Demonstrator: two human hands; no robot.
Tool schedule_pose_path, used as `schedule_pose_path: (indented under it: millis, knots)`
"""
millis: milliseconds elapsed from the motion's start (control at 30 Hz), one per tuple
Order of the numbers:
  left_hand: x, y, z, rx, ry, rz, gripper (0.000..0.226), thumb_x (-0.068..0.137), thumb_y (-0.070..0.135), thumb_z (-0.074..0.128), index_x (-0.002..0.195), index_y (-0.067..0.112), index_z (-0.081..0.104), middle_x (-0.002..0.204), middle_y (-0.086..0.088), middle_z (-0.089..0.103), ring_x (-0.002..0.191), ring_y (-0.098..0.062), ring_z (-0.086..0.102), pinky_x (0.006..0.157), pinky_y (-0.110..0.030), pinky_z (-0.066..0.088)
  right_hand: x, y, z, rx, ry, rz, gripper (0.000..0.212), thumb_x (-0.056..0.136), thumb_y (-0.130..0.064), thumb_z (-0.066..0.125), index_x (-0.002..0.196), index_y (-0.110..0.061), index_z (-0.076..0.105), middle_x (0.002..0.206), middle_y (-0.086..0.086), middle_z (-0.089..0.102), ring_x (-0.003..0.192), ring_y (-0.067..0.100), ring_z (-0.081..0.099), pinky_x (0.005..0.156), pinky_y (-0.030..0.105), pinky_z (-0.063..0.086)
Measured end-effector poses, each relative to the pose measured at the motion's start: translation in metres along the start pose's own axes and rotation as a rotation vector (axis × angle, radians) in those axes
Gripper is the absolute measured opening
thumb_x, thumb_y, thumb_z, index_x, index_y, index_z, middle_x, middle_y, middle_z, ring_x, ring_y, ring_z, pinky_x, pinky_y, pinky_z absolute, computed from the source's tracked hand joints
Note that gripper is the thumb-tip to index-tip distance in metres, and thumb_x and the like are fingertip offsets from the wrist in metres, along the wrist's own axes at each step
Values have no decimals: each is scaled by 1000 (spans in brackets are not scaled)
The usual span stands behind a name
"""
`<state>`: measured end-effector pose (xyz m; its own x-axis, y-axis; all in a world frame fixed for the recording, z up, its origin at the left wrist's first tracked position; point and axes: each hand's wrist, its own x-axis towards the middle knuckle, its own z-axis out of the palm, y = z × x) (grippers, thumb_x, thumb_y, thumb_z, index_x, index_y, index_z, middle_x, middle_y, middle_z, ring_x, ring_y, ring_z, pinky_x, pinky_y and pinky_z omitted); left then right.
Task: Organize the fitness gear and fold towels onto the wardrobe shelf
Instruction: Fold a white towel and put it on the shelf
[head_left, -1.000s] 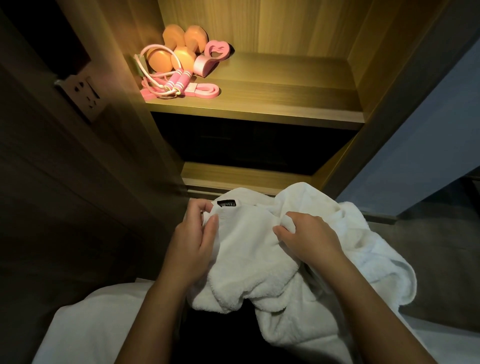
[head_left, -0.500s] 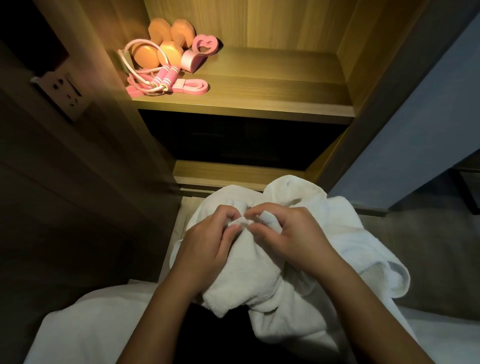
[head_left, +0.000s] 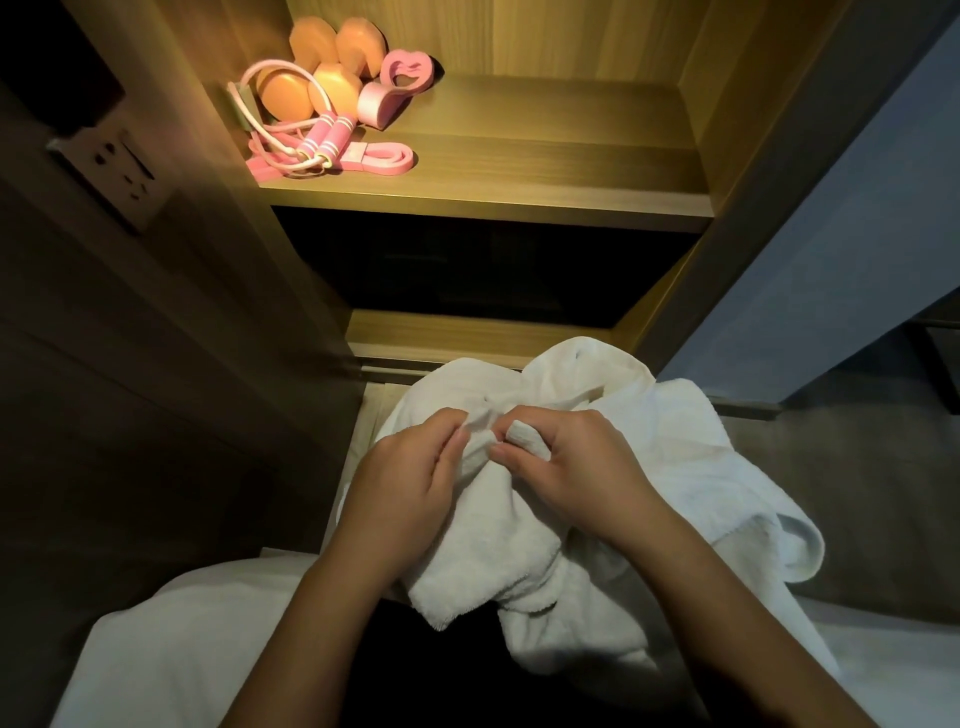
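The wardrobe shelf (head_left: 519, 156) is standing far and lit. The compartment beneath it is sitting in darkness, its contents unreadable. The white towel (head_left: 649, 467) is lying near, below the shelf, so crumpled that its long axis cannot be told, and its near end is passing behind the forearms. The left hand (head_left: 400, 493) and right hand (head_left: 576, 467) are each pinching a fold at its top, fingertips almost meeting. At the shelf's far left, orange dumbbells (head_left: 291, 93) are sitting partly hidden behind a pink jump rope (head_left: 322, 135), whose handles are pointing far-right.
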<state>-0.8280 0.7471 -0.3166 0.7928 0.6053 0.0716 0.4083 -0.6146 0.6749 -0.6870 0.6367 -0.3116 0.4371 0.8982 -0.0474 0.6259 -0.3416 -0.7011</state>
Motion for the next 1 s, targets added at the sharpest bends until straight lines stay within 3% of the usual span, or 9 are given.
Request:
schedule_pose_path:
  millis: [67,200,367,467,567,733,800,1000]
  knots:
    - [3,2,-7,87,-45,20,31,96,38,35,103,25,62,73,6,61,66,-13,57,57,-32,43,-1,1,1,5,6,-8,15,93,-42,58,84,-33,64,74,-17,63,70,4,55,67,25,45]
    - [9,13,-21,268,-152,18,30,101,28,41,127,36,55,84,2,65,71,-16,55,55,-25,36,-4,4,5,38,40,-14,11,93,-44,58,86,-38,64,80,-17,68,73,4,58,69,26,47]
    - [15,24,-26,419,-248,31,30,103,26,37,126,34,54,98,4,67,77,-11,51,60,-24,34,-5,4,6,35,65,-11,15,92,-44,58,95,-36,70,86,-16,71,77,6,61,73,28,50]
    - [18,27,-25,435,-290,13,26,102,24,38,116,27,59,94,4,63,78,-12,53,62,-23,34,-6,3,6,15,68,-18,16,93,-45,57,96,-35,70,87,-15,71,77,6,61,73,28,51]
    - [19,29,-25,458,-322,11,17,101,24,38,92,26,52,86,4,57,75,-12,50,58,-24,30,-7,3,6,-5,96,-28,21,91,-49,54,94,-36,70,82,-15,71,73,6,60,69,28,49]
    - [18,28,-27,413,-384,-13,32,102,26,37,69,29,37,69,9,46,64,-10,46,52,-25,27,-9,2,8,-46,135,-66,26,88,-51,49,92,-36,71,77,-15,70,68,6,59,61,21,41]
    - [18,27,-28,391,-405,-20,34,102,28,37,68,28,37,67,8,46,63,-10,47,53,-27,28,-11,1,8,-61,148,-81,24,89,-50,51,92,-36,71,75,-14,70,65,6,58,59,20,38]
    - [19,30,-32,320,-426,5,34,102,30,33,69,23,42,66,4,49,61,-12,47,55,-31,29,-10,4,10,-64,177,-82,19,89,-49,53,87,-35,66,69,-14,66,63,7,57,59,28,47]
